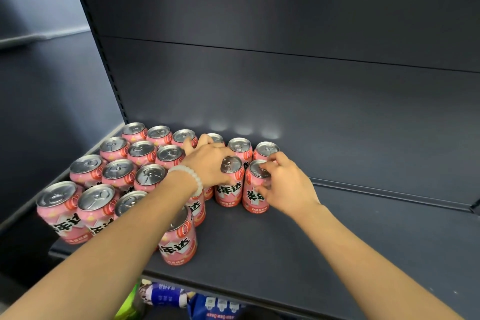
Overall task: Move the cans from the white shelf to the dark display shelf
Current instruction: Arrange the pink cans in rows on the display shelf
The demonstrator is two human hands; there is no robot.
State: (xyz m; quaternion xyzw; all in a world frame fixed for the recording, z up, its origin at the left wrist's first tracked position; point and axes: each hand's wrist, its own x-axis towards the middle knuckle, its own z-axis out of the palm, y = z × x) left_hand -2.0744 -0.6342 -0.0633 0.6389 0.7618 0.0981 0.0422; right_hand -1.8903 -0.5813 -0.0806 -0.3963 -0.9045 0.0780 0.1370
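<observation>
**A:** What is on the dark grey metal display shelf [350,241]?

**B:** A block of pink aluminium drink cans [118,173] with silver pull-tab tops, all upright, packed in rows over its left half. The rows run from the back panel to the front edge, cans touching or just beside one another. One can [179,238] stands alone at the front, partly under the left forearm. The right half of the shelf board is bare metal.

**A:** And the hands?

**B:** The left hand [207,163], a white beaded bracelet [191,176] at its wrist, reaches across the block; its palm and thumb side lie against a pink can [230,182] in the second row from the back, and the fingers stretch on towards the back row. Whether they curl round any can, I cannot tell. The right hand [283,184] has its fingers curled over the lid and side of the rightmost pink can [255,189], which stands on the shelf beside the other one. The hands are close but do not touch.

**A:** The surroundings?

**B:** A dark slate back panel [285,47] in two sections, a slotted upright [104,60] at the left, and a dark wall beyond it. Under the shelf's front edge show a blue-and-white packet [166,296], something bright green [131,304], and another blue pack [218,306].

**A:** Any writing?

**B:** Bold black Chinese characters edged in white on each can, reading 美年达, with a line of small white print near the base, too small to read. The packets below carry print I cannot make out.
</observation>
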